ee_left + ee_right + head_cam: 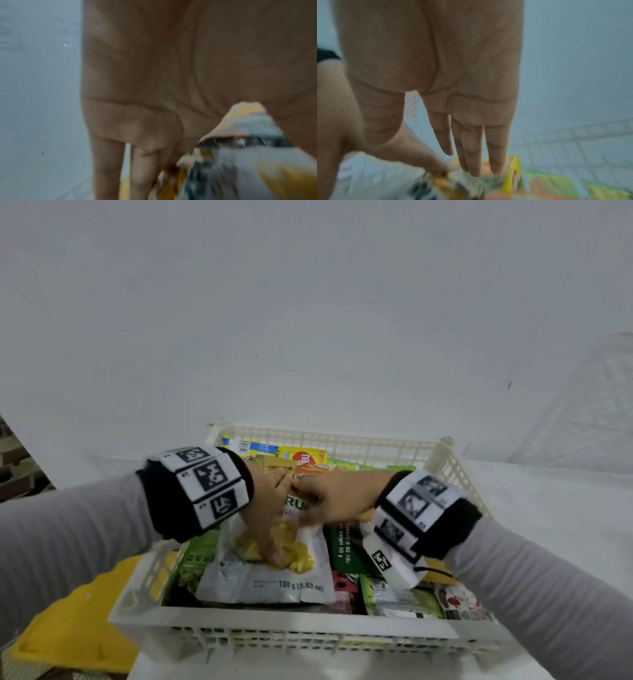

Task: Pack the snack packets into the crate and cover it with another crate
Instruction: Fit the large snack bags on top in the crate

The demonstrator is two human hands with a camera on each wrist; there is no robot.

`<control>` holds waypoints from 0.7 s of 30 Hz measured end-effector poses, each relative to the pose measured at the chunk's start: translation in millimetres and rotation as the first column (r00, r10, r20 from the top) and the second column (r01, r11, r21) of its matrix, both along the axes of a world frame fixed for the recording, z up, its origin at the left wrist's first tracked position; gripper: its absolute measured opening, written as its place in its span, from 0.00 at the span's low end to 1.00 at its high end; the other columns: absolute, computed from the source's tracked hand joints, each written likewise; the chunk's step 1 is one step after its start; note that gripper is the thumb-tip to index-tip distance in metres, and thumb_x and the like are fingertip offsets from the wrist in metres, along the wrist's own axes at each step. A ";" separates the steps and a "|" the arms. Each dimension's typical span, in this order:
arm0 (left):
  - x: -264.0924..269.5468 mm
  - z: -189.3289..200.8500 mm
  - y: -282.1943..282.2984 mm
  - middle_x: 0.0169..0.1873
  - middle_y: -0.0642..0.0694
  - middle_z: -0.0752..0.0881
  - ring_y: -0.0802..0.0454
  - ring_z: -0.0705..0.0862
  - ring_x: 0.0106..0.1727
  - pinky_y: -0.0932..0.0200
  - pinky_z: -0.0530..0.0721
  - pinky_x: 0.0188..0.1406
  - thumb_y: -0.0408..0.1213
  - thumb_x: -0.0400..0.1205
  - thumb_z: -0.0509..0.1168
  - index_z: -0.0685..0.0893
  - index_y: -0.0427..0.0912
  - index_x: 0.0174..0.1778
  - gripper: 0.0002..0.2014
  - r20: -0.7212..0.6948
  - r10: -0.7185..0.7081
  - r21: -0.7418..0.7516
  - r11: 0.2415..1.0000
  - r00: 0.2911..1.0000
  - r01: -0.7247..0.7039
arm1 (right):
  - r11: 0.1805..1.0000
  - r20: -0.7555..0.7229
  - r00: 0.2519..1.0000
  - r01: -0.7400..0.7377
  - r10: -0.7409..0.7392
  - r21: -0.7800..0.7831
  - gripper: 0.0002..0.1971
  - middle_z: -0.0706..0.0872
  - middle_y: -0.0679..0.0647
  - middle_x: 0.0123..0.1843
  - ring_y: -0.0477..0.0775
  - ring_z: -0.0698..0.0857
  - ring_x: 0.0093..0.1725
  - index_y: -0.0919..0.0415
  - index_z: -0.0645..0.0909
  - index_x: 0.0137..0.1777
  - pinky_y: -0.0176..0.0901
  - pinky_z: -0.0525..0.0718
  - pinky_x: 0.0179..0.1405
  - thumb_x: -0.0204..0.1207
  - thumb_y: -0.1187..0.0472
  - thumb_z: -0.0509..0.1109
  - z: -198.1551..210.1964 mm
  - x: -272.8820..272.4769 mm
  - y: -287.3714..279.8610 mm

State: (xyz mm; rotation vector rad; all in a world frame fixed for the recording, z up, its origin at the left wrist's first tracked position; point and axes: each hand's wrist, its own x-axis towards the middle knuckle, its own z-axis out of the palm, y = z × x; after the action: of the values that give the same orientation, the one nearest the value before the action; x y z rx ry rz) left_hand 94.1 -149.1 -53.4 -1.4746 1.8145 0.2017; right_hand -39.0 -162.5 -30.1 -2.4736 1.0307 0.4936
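Note:
A cream lattice crate (pixel 308 630) on the white table holds several snack packets. On top lies a white packet (pixel 263 580) with yellow snack pieces pictured on it. My left hand (pixel 274 515) lies flat on this packet, fingers straight toward the far side and thumb pressing the yellow picture. My right hand (pixel 308 501) reaches in from the right, its straight fingers touching the packet's far end. In the left wrist view, the left hand (pixel 154 155) shows straight fingers, with the packet (pixel 240 162) against the palm. In the right wrist view, the right hand (pixel 462 162) touches the blurred packet (pixel 453 182).
A second pale lattice crate (pixel 582 412) stands at the back right by the wall. Green, yellow and red packets (pixel 400 597) fill the crate's right and far parts. A yellow object (pixel 78 621) lies lower left, below the table edge. The white wall stands close behind.

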 end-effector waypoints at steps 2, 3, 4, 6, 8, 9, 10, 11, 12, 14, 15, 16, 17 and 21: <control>-10.1 22.3 -4.1 0.79 0.42 0.63 0.44 0.74 0.70 0.50 0.75 0.65 0.71 0.72 0.59 0.51 0.40 0.82 0.51 -0.067 -0.024 0.011 1.000 0.997 0.025 | 0.994 0.207 0.975 0.068 -0.083 0.080 0.23 0.84 0.59 0.57 0.39 0.83 0.46 0.66 0.73 0.70 0.33 0.80 0.49 0.83 0.50 0.60 19.2 -19.0 -7.2; -15.7 32.9 -7.4 0.72 0.43 0.72 0.46 0.79 0.63 0.52 0.79 0.60 0.67 0.75 0.58 0.60 0.41 0.80 0.43 -0.149 -0.049 0.004 0.999 0.988 0.050 | 0.991 0.265 0.956 0.110 -0.127 0.076 0.24 0.84 0.57 0.64 0.43 0.84 0.55 0.63 0.74 0.72 0.37 0.80 0.58 0.83 0.49 0.60 28.8 -30.7 -10.1; -22.0 42.5 -11.2 0.69 0.44 0.76 0.47 0.80 0.62 0.53 0.79 0.60 0.65 0.78 0.57 0.66 0.42 0.77 0.38 -0.239 -0.072 -0.018 0.997 0.968 0.070 | 0.986 0.291 0.942 0.153 -0.167 0.071 0.24 0.82 0.56 0.67 0.47 0.83 0.61 0.60 0.73 0.73 0.42 0.79 0.65 0.82 0.48 0.61 38.5 -43.4 -12.3; -36.2 54.9 -19.6 0.70 0.45 0.77 0.47 0.77 0.66 0.57 0.75 0.63 0.61 0.80 0.57 0.70 0.43 0.75 0.33 -0.391 -0.108 -0.086 0.993 0.914 0.081 | 0.960 0.312 0.909 0.244 -0.277 0.141 0.25 0.84 0.52 0.64 0.48 0.85 0.59 0.57 0.72 0.75 0.44 0.83 0.62 0.80 0.48 0.63 49.6 -70.5 -15.2; -52.7 57.2 -26.5 0.72 0.46 0.75 0.49 0.76 0.68 0.60 0.71 0.61 0.60 0.80 0.58 0.69 0.45 0.77 0.32 -0.481 -0.133 -0.155 0.986 0.867 0.065 | 0.905 0.310 0.857 0.341 -0.411 0.256 0.25 0.86 0.49 0.58 0.45 0.88 0.52 0.58 0.70 0.75 0.37 0.86 0.52 0.80 0.50 0.64 53.1 -95.8 -12.3; -62.0 55.6 -29.5 0.72 0.47 0.74 0.49 0.75 0.69 0.60 0.71 0.61 0.60 0.80 0.58 0.68 0.46 0.77 0.32 -0.501 -0.149 -0.179 0.982 0.852 0.067 | 0.858 0.320 0.807 0.400 -0.496 0.322 0.23 0.87 0.52 0.57 0.47 0.89 0.50 0.60 0.71 0.73 0.36 0.86 0.48 0.81 0.53 0.65 53.2 -106.9 -9.5; -70.0 52.5 -33.2 0.72 0.47 0.73 0.49 0.75 0.69 0.59 0.71 0.61 0.59 0.81 0.58 0.69 0.46 0.76 0.31 -0.512 -0.167 -0.195 0.978 0.843 0.076 | 0.796 0.331 0.739 0.451 -0.587 0.403 0.19 0.87 0.56 0.57 0.49 0.89 0.48 0.62 0.73 0.70 0.37 0.85 0.44 0.81 0.56 0.65 51.0 -117.4 -6.1; -78.5 49.3 -36.7 0.72 0.47 0.73 0.49 0.74 0.69 0.59 0.71 0.63 0.58 0.81 0.58 0.70 0.45 0.76 0.30 -0.518 -0.186 -0.201 0.975 0.835 0.093 | 0.718 0.333 0.657 0.487 -0.676 0.498 0.15 0.86 0.60 0.56 0.52 0.88 0.47 0.64 0.75 0.66 0.38 0.85 0.42 0.81 0.60 0.65 47.9 -127.7 -1.3; -85.9 45.6 -40.7 0.73 0.47 0.73 0.49 0.74 0.70 0.58 0.70 0.64 0.57 0.82 0.58 0.70 0.45 0.75 0.29 -0.522 -0.202 -0.199 0.974 0.829 0.112 | 0.627 0.318 0.568 0.506 -0.759 0.592 0.11 0.85 0.64 0.54 0.55 0.86 0.47 0.66 0.77 0.62 0.39 0.85 0.41 0.81 0.64 0.65 44.3 -137.5 4.8; -98.0 39.2 -48.6 0.73 0.46 0.72 0.49 0.73 0.70 0.57 0.70 0.66 0.56 0.83 0.58 0.71 0.43 0.75 0.28 -0.517 -0.219 -0.176 0.973 0.827 0.148 | 0.429 0.253 0.380 0.503 -0.890 0.751 0.07 0.83 0.67 0.53 0.59 0.85 0.48 0.67 0.77 0.56 0.42 0.86 0.45 0.80 0.67 0.65 37.7 -154.5 19.6; -103.2 35.8 -52.8 0.73 0.45 0.72 0.48 0.73 0.71 0.57 0.69 0.67 0.55 0.83 0.57 0.71 0.42 0.75 0.28 -0.509 -0.223 -0.161 0.974 0.831 0.162 | 0.330 0.214 0.280 0.482 -0.936 0.812 0.06 0.82 0.68 0.53 0.61 0.85 0.49 0.67 0.77 0.54 0.45 0.85 0.49 0.79 0.68 0.65 34.4 -161.9 27.6; -107.5 32.4 -56.5 0.73 0.44 0.72 0.48 0.73 0.71 0.57 0.69 0.67 0.55 0.83 0.57 0.70 0.41 0.75 0.29 -0.498 -0.220 -0.146 0.975 0.839 0.169 | 0.237 0.173 0.178 0.455 -0.969 0.859 0.04 0.81 0.69 0.54 0.62 0.85 0.50 0.66 0.76 0.52 0.47 0.84 0.52 0.79 0.69 0.65 30.7 -168.2 35.4; -111.4 28.9 -60.2 0.73 0.44 0.72 0.47 0.72 0.71 0.57 0.69 0.67 0.55 0.83 0.57 0.69 0.40 0.76 0.29 -0.486 -0.216 -0.135 0.976 0.847 0.171 | 0.149 0.127 0.082 0.420 -0.989 0.895 0.03 0.80 0.70 0.55 0.64 0.85 0.50 0.66 0.75 0.50 0.49 0.84 0.53 0.78 0.69 0.64 26.8 -172.7 43.2; -121.4 16.2 -71.7 0.71 0.43 0.74 0.46 0.71 0.73 0.52 0.68 0.72 0.57 0.83 0.56 0.66 0.39 0.78 0.32 -0.433 -0.189 -0.102 0.982 0.882 0.161 | -0.101 -0.060 -0.173 0.244 -0.983 0.964 0.09 0.72 0.71 0.58 0.69 0.80 0.53 0.62 0.68 0.52 0.50 0.81 0.54 0.75 0.69 0.64 9.8 -173.2 69.0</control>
State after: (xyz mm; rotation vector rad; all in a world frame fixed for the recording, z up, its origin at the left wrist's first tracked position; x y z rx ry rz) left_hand -27.3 -220.8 -37.1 -1.3722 2.3257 0.4199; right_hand -212.2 -93.4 -20.2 -0.4524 1.2431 -0.6342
